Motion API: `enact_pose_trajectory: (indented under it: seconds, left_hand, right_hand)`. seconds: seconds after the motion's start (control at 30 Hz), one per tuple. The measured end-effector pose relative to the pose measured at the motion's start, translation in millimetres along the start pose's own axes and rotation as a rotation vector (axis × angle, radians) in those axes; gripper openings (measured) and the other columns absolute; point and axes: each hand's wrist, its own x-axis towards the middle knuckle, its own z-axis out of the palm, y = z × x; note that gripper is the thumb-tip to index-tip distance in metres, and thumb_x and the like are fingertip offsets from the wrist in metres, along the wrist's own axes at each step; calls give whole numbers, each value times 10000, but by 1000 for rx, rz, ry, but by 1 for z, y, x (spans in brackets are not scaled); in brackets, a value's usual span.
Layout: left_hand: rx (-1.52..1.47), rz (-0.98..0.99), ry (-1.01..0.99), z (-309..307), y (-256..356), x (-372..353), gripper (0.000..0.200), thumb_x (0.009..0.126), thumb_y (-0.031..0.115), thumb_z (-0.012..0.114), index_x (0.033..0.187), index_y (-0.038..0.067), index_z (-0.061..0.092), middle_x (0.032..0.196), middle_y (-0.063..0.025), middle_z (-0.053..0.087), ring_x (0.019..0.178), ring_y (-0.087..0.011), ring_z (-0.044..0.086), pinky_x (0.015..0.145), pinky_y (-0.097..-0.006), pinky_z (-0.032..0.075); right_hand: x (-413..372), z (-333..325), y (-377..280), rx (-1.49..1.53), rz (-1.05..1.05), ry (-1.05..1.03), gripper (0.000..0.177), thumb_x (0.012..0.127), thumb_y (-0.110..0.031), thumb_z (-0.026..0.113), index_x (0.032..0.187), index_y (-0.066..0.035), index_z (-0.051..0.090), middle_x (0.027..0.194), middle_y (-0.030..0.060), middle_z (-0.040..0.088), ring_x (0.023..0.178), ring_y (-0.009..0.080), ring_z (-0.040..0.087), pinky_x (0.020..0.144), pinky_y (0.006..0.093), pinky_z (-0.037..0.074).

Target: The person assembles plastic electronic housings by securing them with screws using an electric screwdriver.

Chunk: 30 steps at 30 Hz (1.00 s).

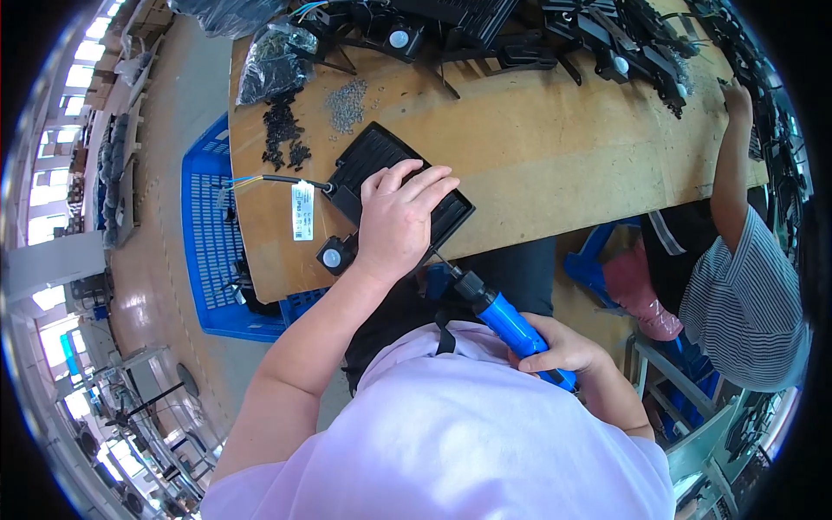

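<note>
My left hand [400, 217] lies over a black rectangular fixture [366, 160] near the table's front edge, fingers bent across its top and holding it. A cable with coloured wire ends leaves the fixture's left side, and a small black sensor with a white dome [333, 257] sits by my left wrist. My right hand [559, 347] is wrapped round a blue electric screwdriver [511, 322]. Its bit points up and left to the fixture's lower edge, where the exact contact point is too small to tell. A white label [302, 211] lies left of the fixture.
Black screws [282, 130], grey screws [347, 106] and a plastic bag [276, 61] lie at the table's left. Black fixtures [451, 22] line the back. A blue crate [208, 251] stands left of the table [555, 173]. A co-worker in a striped shirt [750, 303] is at right.
</note>
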Motion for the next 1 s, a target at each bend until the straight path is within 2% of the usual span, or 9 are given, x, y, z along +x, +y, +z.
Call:
enact_pose_trajectory:
  seconds: [0.2,0.4,0.67,0.7,0.8,0.9,1.0]
  left_hand:
    - [-15,-19,-23,-2,-2,2,358,863,6,590,1157,131,753,1246,6,716,1196,-268,584,1024,-417,388]
    - [-12,-41,-42,-3,-4,3,418,850,-10,585,1214,132,732,1269,-3,712,1205,-265,581,1035,-413,379]
    - [-26,-56,-26,-3,-6,8,478,836,-24,575,1269,131,706,1248,-25,721,1186,-274,596,1035,-405,381]
    - [-16,-63,-15,1,-8,6,477,859,24,586,1297,182,688,1242,32,719,1193,-243,587,1023,-454,386]
    - [5,-67,-24,0,-8,6,460,872,28,586,1292,185,690,1231,29,723,1192,-244,588,1023,-451,385]
    - [-12,-49,-21,-1,-9,7,491,847,-16,579,1305,131,682,1247,-37,720,1213,-273,591,1039,-414,376]
    - [-4,-52,-7,0,-11,6,494,852,-11,581,1315,134,674,1239,-39,722,1219,-278,590,1040,-418,377]
  right_hand:
    - [4,-2,3,65,30,-26,743,783,-275,844,1392,-7,514,1214,100,618,1097,189,576,980,333,463]
    - [10,-13,0,148,86,-122,777,783,-276,831,1430,-6,497,1267,103,610,1168,195,562,1049,334,433]
    - [15,-18,-1,399,158,-200,841,722,-321,873,1426,-31,516,1264,89,619,1135,174,579,1028,315,441]
    - [16,-18,-1,424,160,-212,843,714,-330,877,1420,-36,523,1254,85,622,1126,171,581,1024,311,440]
    - [16,-11,-7,481,138,-148,817,692,-332,881,1369,-18,549,1139,71,634,1029,144,604,893,276,498]
    - [17,-11,-1,530,140,-190,799,682,-334,882,1325,4,546,970,75,621,829,128,630,679,252,523]
    - [18,-15,-6,672,170,-287,782,689,-327,875,1301,16,532,852,82,594,633,114,588,507,243,471]
